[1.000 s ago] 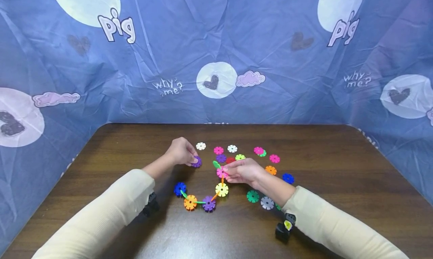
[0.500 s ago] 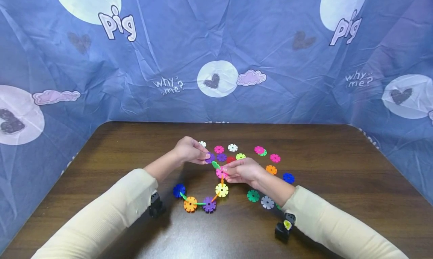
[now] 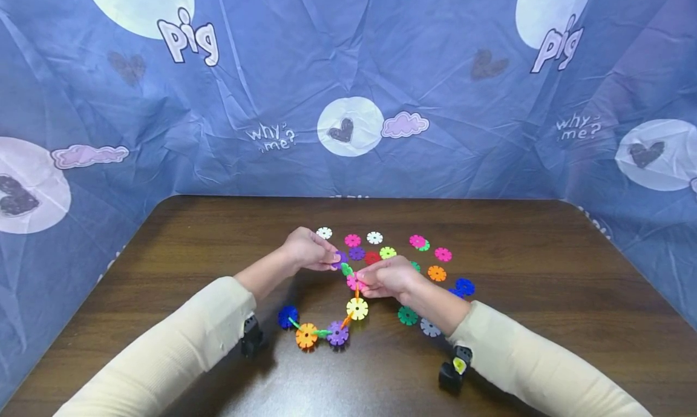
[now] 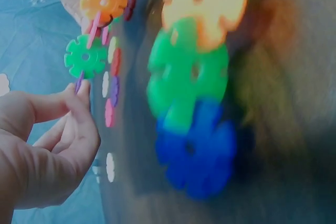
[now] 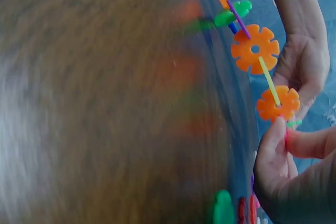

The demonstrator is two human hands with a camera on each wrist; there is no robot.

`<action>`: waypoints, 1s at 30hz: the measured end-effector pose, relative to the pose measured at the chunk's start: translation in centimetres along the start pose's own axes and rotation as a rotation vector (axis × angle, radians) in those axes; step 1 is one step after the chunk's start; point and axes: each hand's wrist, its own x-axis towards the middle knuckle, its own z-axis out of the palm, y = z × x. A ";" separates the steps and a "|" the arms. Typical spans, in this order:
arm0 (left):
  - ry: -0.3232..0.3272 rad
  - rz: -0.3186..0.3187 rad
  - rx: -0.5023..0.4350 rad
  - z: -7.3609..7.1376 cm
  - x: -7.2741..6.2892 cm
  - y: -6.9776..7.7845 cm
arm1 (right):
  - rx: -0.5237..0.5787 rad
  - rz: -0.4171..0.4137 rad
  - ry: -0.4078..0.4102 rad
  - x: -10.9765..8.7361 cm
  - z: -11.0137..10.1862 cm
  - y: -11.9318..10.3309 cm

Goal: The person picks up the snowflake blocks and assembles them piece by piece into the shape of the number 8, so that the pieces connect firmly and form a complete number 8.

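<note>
Well, the left hand (image 3: 311, 249) has its grip pinched on a purple disc (image 3: 340, 259), notched round its rim, whose edge meets a green disc (image 3: 346, 270); how far their slots are pushed together is hard to say from these angles. The right hand (image 3: 392, 279) pinches a pink disc (image 3: 355, 282) between thumb and fingers, just beside that green piece and in line with it. The pink disc belongs to a curved chain (image 3: 337, 331) over the worktop (image 3: 348, 380), between the two forearms. From the pinch it runs nearer the person through a narrow orange link (image 3: 357, 293), a pale yellow disc (image 3: 357, 308), another orange link (image 3: 346, 322), a violet disc (image 3: 337, 336), a green link (image 3: 322, 333), an orange disc (image 3: 307, 336) and a slim green link (image 3: 294, 324) to a deep blue disc (image 3: 287, 316) at the far left end (broad faces and thin edges take turns along it). Beyond the hands lie loose discs, among them a white disc (image 3: 374, 238), a red disc (image 3: 372, 258) and a lime disc (image 3: 388, 253). Farther right, a bright pink disc (image 3: 416, 241) overlaps a small green disc (image 3: 426, 246). Nearer the right forearm lies a dark green disc (image 3: 407, 315), with a grey disc (image 3: 430, 327) beside it.
</note>
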 end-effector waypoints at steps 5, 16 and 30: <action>0.032 -0.019 0.041 0.1 0.0 -0.3 | 0.002 0.008 0.066 -0.2 0.6 0.0; 0.020 -0.023 0.006 0.6 0.1 0.0 | 0.052 -0.015 0.072 -0.2 0.4 0.5; -0.101 -0.033 -0.159 -0.1 -0.5 0.0 | 0.041 0.000 -0.144 -0.8 -0.7 0.6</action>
